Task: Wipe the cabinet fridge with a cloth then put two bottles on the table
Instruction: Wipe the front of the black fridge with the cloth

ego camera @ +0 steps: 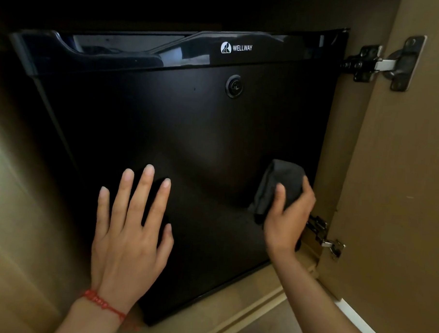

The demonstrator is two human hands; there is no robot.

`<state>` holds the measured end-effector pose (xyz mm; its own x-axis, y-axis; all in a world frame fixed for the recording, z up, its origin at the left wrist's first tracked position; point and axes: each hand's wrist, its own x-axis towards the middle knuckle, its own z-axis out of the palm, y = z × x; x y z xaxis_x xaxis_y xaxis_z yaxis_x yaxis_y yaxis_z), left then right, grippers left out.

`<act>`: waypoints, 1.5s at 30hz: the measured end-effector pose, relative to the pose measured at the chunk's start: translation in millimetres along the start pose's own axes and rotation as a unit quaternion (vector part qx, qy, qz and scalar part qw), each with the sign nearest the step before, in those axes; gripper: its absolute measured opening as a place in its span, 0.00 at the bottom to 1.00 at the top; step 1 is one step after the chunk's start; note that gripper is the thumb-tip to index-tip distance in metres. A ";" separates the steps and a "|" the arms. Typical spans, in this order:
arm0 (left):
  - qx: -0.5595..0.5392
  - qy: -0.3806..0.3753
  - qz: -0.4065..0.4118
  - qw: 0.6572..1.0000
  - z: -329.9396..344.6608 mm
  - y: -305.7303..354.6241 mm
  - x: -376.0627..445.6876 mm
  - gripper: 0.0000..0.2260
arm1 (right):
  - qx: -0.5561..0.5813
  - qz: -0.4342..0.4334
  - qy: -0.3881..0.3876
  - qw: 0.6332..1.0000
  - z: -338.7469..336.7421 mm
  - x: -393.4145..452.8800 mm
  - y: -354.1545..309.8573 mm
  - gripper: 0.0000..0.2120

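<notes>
A: Where is the fridge?

B: The black cabinet fridge [179, 129] sits inside a wooden cabinet, its door closed and facing the camera. A WELLWAY logo [236, 47] is on the glossy top strip and a round lock [234, 86] sits just below it.

A: And the hands?

B: The left hand [129, 228] lies flat on the lower left of the fridge door, fingers straight and spread. A red bracelet [101, 303] circles that wrist. The right hand [287, 219] grips a dark grey cloth [280, 186], bunched, thumb over the front, pressing it against the lower right of the door.

A: What is beside it?

B: The open cabinet door [399, 174] stands to the right, with a metal upper hinge [384, 64] and a lower hinge [327, 240] just beside the right hand.
</notes>
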<state>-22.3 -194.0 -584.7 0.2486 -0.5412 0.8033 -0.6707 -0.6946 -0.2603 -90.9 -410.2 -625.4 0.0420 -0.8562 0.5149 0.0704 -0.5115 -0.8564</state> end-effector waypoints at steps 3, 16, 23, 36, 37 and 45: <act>-0.013 -0.012 0.006 1.000 1.0 5.8 -5.7 0.28 | -0.002 0.030 0.011 0.999 -0.6 -7.0 4.2 0.25; -0.004 -0.016 0.002 1.000 10.5 11.8 -16.2 0.28 | -0.105 -0.274 -0.144 0.945 15.5 -77.4 7.0 0.22; 0.003 -0.012 0.003 1.000 12.7 14.2 -22.0 0.28 | -0.021 0.041 -0.070 0.997 -8.6 -37.3 36.2 0.28; 0.016 -0.028 0.001 0.999 21.2 26.8 -25.0 0.29 | 0.025 -0.087 -0.036 0.995 -2.2 8.0 -10.4 0.25; 0.016 -0.025 0.006 1.000 20.6 28.9 -21.9 0.30 | 0.024 -0.118 -0.037 0.992 0.2 15.1 -21.5 0.25; 0.018 0.010 0.012 1.000 7.1 45.1 30.5 0.31 | -0.024 -0.256 -0.087 0.962 -0.6 48.8 -59.9 0.25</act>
<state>-40.0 -245.2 -575.7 0.2194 -0.5480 0.8072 -0.6506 -0.6987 -0.2975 -93.7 -421.4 -549.0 0.1807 -0.4673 0.8654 0.0802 -0.8700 -0.4865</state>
